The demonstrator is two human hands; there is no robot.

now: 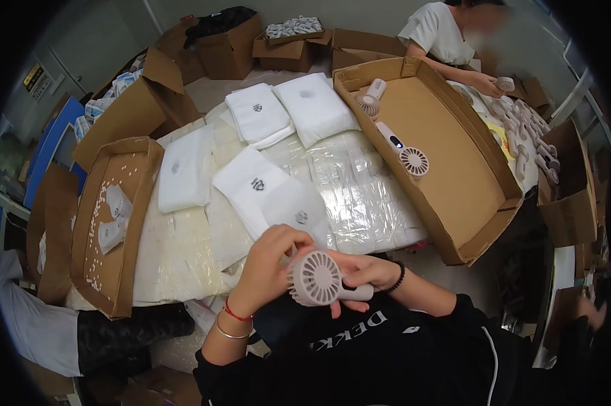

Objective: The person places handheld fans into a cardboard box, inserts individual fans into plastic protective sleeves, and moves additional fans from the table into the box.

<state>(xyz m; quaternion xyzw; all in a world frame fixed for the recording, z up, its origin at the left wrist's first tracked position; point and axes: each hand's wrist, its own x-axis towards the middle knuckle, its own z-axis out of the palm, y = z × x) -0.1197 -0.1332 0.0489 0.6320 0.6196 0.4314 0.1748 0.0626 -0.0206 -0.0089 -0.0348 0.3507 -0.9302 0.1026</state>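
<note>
A pale pink handheld fan [317,278] is in front of my chest, its round grille facing up toward me. My right hand [363,272] is closed around its handle, whose end sticks out below the fingers. My left hand [273,260] has bent fingers against the far side of the fan head; its fingertips are partly hidden behind the grille. Just beyond my hands lie white printed pouches [250,186], overlapping on the table. Two more fans, one with a lit display [412,161] and another near the corner [369,105], rest in a shallow cardboard tray [454,162].
On the left, a narrow cardboard tray [81,260] holds small white bits and two wrapped items [112,233]. More stacks of white pouches [185,169] cover the plastic-wrapped table surface [359,196]. At the back right, a person [441,40] handles a fan beside several others [522,125].
</note>
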